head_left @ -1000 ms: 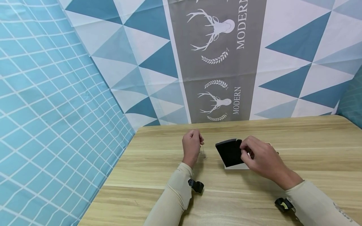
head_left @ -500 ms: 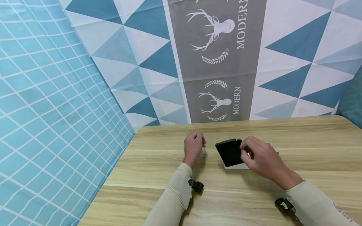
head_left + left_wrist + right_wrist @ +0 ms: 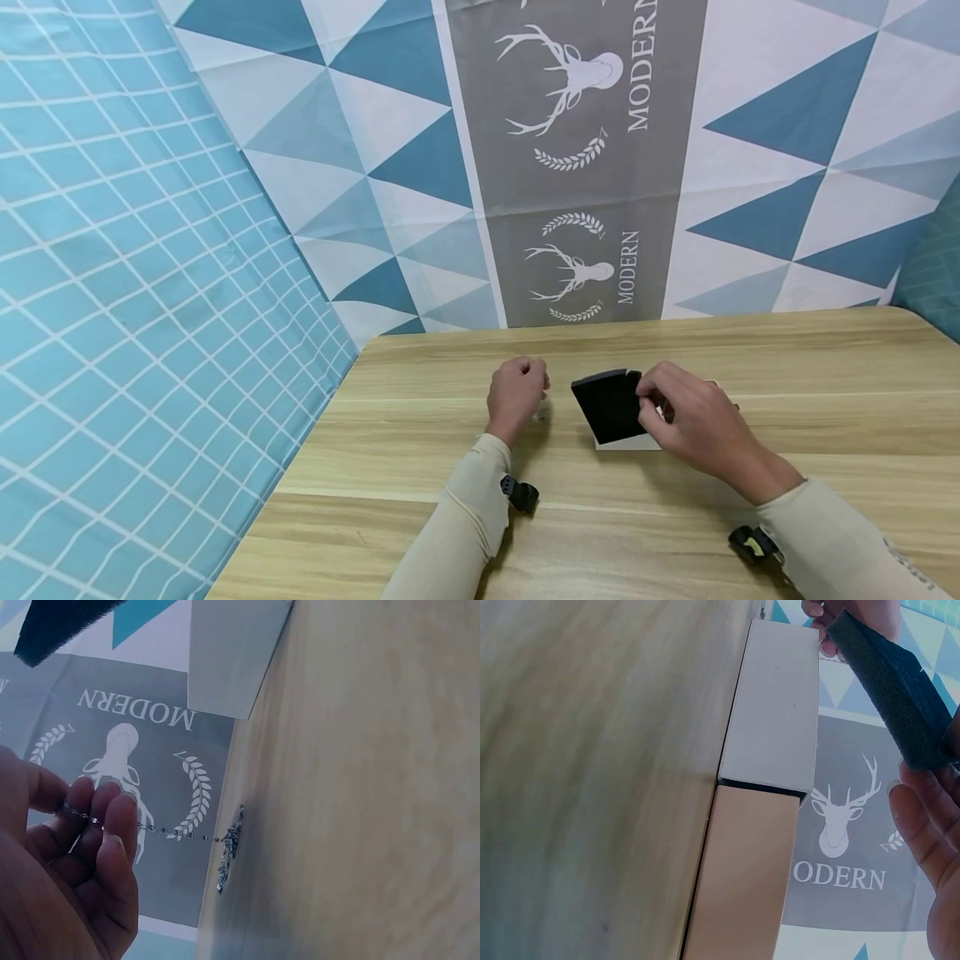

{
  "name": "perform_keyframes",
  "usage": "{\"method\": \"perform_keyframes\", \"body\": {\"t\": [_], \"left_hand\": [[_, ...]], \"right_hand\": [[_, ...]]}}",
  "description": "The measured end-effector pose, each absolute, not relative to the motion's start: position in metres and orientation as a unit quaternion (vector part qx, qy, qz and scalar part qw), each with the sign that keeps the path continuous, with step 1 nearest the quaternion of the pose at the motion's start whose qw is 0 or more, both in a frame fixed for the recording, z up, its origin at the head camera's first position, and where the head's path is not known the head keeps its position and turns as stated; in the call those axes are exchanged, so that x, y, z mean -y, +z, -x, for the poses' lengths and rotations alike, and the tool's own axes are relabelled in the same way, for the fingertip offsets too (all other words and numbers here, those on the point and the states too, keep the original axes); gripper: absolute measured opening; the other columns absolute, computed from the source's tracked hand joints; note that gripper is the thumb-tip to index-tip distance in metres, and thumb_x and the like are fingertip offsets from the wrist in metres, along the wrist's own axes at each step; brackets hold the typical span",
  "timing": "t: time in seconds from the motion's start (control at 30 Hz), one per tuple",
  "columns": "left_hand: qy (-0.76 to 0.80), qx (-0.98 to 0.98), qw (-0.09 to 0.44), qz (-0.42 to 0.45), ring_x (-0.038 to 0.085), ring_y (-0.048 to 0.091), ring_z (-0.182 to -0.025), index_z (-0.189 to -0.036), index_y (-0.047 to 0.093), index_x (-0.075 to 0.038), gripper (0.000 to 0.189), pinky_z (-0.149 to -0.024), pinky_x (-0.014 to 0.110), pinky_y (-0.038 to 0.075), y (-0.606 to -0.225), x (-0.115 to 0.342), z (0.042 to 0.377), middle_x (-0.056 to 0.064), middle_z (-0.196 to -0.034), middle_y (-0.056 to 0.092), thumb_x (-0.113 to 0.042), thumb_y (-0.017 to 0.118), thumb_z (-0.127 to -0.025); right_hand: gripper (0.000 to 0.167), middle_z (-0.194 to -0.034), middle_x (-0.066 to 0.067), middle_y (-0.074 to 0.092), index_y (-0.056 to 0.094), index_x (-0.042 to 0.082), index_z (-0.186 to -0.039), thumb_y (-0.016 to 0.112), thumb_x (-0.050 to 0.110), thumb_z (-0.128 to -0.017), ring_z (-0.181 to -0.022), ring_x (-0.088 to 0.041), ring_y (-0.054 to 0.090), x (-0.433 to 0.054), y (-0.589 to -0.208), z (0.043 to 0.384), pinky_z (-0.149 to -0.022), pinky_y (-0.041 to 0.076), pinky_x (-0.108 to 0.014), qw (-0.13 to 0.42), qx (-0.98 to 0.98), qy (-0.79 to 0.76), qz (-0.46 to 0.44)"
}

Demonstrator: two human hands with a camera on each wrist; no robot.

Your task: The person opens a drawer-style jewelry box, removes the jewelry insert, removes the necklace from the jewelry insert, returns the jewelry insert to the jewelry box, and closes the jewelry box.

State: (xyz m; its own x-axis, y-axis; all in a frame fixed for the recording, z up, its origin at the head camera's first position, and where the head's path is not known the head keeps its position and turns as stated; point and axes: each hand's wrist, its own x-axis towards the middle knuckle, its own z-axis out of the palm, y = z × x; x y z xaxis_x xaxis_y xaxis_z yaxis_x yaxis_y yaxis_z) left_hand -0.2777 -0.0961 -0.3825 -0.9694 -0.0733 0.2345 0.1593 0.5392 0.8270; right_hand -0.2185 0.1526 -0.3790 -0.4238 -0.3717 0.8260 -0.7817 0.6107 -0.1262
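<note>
Apparently L hand (image 3: pixel 516 402) pinches the silver chain (image 3: pixel 187 835) near the white box (image 3: pixel 772 705), prob. so its pendant (image 3: pixel 231 844) dangles untangled, w/ R hand (image 3: pixel 697 421) pinching the black foam pad (image 3: pixel 609 406) tilted above, prob. to keep it off the box.

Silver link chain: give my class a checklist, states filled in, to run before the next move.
1. Left hand pinches the silver link chain: ok.
2. Right hand free: not ok, it pinches the black flat foam pad.
3. Pad clear of the white rectangular box: ok, a gap shows.
4. Silver ornate pendant clear of the pale wooden table: cannot tell.
5. Box interior empty: cannot tell, hidden.
</note>
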Motion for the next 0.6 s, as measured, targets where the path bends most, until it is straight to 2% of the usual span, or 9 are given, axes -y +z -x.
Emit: {"method": "perform_keyframes", "body": {"t": [0.1, 0.4, 0.6], "left_hand": [[-0.465, 0.876, 0.123, 0.028, 0.008, 0.063, -0.059, -0.076, 0.074, -0.011, 0.038, -0.049, 0.032, 0.040, -0.3829, 0.0959, 0.2771, -0.009, -0.068, 0.067, -0.027, 0.048, -0.099], [-0.421, 0.897, 0.133, 0.024, 0.011, 0.057, -0.054, -0.070, 0.069, -0.017, 0.036, -0.051, 0.033, 0.039, -0.3838, 0.0965, 0.2787, -0.006, -0.066, 0.067, -0.029, 0.049, -0.097], [-0.367, 0.917, 0.154, 0.030, 0.011, 0.038, -0.046, -0.058, 0.049, -0.020, 0.037, -0.048, 0.031, 0.031, -0.3858, 0.0975, 0.2815, -0.010, -0.052, 0.045, -0.025, 0.051, -0.095]], "right_hand": [[0.011, -0.084, 0.010, 0.055, 0.059, 0.014, -0.088, 0.057, 0.005, -0.081, -0.064, -0.005, 0.047, -0.1526, -0.3790, 0.2181, -0.056, 0.037, -0.014, 0.399, 0.804, 0.257, -0.358], [0.010, -0.084, 0.010, 0.055, 0.059, 0.013, -0.088, 0.057, 0.005, -0.081, -0.063, -0.006, 0.048, -0.1520, -0.3790, 0.2183, -0.055, 0.037, -0.015, 0.401, 0.803, 0.257, -0.359], [0.011, -0.083, 0.009, 0.054, 0.059, 0.014, -0.087, 0.057, 0.004, -0.081, -0.063, -0.006, 0.048, -0.1519, -0.3796, 0.2191, -0.055, 0.037, -0.015, 0.401, 0.801, 0.261, -0.361]]}}
